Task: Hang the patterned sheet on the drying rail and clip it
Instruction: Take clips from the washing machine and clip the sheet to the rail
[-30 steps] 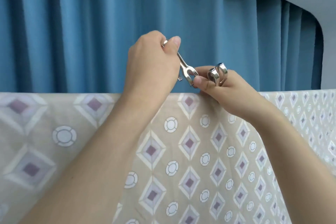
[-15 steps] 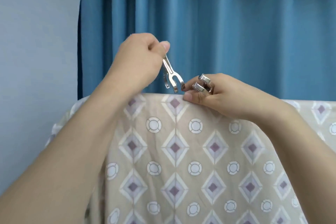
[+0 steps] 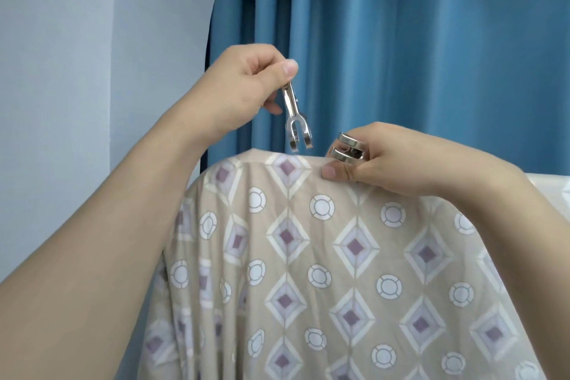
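The beige patterned sheet (image 3: 324,256), printed with purple diamonds and white rings, hangs over the drying rail, which is hidden under its top fold. My left hand (image 3: 246,83) pinches a metal clip (image 3: 294,120) by its handles; the clip's forked jaws point down, just above the sheet's top edge near its left end. My right hand (image 3: 379,157) rests on the top fold, thumb pressing the fabric, and holds spare metal clips (image 3: 347,149) in its curled fingers.
A blue curtain (image 3: 401,40) hangs close behind the sheet. A pale wall (image 3: 77,71) fills the left side. The sheet's left end drops away at about the middle of the view.
The view has swung left along the rail to the sheet's left end. My left hand has lifted and turned the clip from slanted to nearly vertical, jaws down over the fold.
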A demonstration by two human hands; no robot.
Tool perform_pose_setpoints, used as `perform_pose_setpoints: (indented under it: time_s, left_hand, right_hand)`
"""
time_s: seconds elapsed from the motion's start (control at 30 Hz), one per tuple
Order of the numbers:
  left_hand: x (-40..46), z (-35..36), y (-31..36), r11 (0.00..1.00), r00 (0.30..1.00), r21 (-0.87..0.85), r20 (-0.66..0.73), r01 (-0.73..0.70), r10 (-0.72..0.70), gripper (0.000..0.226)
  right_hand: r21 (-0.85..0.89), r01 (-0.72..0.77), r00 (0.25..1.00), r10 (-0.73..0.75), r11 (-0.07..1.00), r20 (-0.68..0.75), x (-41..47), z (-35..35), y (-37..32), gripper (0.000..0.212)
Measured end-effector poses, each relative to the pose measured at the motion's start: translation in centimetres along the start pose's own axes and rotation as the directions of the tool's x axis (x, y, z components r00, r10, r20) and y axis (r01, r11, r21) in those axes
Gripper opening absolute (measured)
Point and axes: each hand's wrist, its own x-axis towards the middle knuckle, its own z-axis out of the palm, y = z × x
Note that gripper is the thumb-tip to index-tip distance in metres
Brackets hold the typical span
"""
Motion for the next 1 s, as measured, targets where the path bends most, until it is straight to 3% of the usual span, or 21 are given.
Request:
perform_pose_setpoints:
  time_s: [0.23, 0.5, 0.8, 1.0]
  left_hand:
    - [-1.3, 0.4, -0.7, 0.997, 0.987, 0.073, 0.162, -0.013, 0.001, 0.024]
    - [-2.8, 0.2, -0.7, 0.999, 0.951, 0.042, 0.309, -0.024, 0.010, 0.026]
    - [-4.3, 0.2, -0.9, 0.992, 0.963, -0.116, 0.270, 0.048, -0.015, 0.035]
    - [-5.6, 0.2, -0.8, 0.991, 0.967, 0.063, 0.219, 0.120, -0.131, 0.035]
  right_hand:
    - [0.002, 0.013, 0.999, -0.013, 1.000, -0.051, 0.0, 0.4, -0.2, 0.041]
    - [-0.024, 0.026, 0.995, -0.028, 0.999, -0.095, -0.3, 0.9, -0.2, 0.036]
    - [-0.070, 0.109, 0.988, -0.116, 0.992, -0.106, -0.3, 0.9, -0.8, 0.037]
    - [-0.083, 0.177, 0.978, -0.185, 0.981, -0.094, -0.3, 0.9, -0.8, 0.033]
